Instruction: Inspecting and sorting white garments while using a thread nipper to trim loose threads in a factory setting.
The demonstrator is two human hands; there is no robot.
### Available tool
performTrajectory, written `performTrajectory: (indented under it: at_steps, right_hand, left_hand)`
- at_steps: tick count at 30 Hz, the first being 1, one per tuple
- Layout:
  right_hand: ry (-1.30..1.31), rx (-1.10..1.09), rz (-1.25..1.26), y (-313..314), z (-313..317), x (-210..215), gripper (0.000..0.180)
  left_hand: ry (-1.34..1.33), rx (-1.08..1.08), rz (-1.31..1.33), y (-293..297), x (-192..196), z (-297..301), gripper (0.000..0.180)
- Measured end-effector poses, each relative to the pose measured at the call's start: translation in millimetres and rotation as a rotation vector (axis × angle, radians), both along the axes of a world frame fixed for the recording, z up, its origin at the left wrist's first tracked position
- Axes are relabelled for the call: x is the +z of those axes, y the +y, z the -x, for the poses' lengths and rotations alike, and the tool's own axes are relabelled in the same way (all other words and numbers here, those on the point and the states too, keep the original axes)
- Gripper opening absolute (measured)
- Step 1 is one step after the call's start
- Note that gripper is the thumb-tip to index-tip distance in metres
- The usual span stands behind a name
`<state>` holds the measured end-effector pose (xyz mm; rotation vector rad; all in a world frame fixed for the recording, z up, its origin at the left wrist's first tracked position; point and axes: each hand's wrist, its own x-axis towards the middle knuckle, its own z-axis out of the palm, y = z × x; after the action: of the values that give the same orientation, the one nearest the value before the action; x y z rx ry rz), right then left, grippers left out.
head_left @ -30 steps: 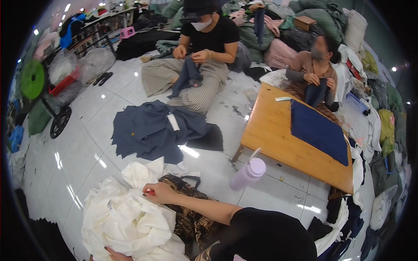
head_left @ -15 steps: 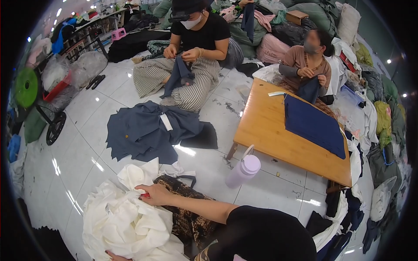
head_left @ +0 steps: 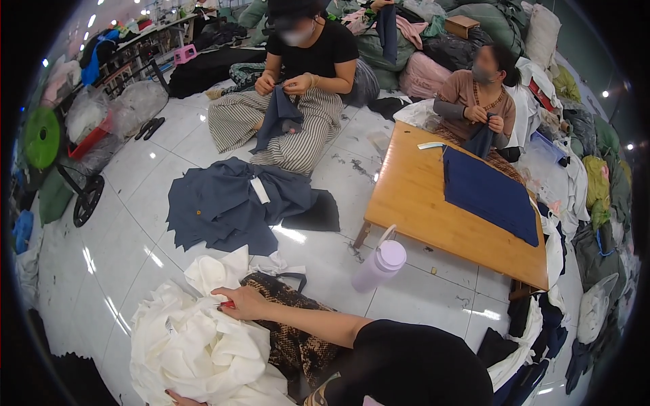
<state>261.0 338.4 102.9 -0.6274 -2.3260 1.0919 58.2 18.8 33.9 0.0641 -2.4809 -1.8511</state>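
A big loose heap of white fabric [head_left: 203, 345] lies in front of me at the lower left. My right hand [head_left: 244, 302] rests over its upper right side, fingers closed around a small red tool [head_left: 227, 304]; most of the tool is hidden in the hand. At the bottom edge, my left hand [head_left: 183, 398] grips the near edge of the white fabric, largely cut off by the frame. Patterned brown and black cloth [head_left: 298, 331] covers my leg beneath the right forearm.
Beyond the heap lie dark grey-blue cloth pieces [head_left: 223, 203]. A lilac bottle [head_left: 379, 267] stands by a low wooden table [head_left: 406, 196] bearing stacked navy cloth [head_left: 491, 193]. Two co-workers [head_left: 311, 54] [head_left: 481, 101] sit handling dark cloth. A green fan [head_left: 42, 139] stands left.
My hands stay in nearly the same place on the white fabric. The co-worker at the right has shifted their hands slightly on the dark cloth.
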Motion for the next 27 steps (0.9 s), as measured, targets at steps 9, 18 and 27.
performTrajectory:
  at_steps: [9,18,27]
  right_hand:
    - [0.004,0.004,0.001,-1.3,-1.1,0.9,0.041]
    - [-0.111,0.076,0.087,-2.5,25.7,15.7,0.051]
    - [-0.179,0.194,0.077,0.0,41.8,-10.5,0.024]
  left_hand:
    - [-0.105,0.034,-0.203,-4.5,12.7,-6.7,0.059]
    - [-0.183,0.068,-0.389,-0.7,34.3,-16.9,0.071]
    - [-0.171,0.062,-0.456,22.6,43.4,-32.8,0.070]
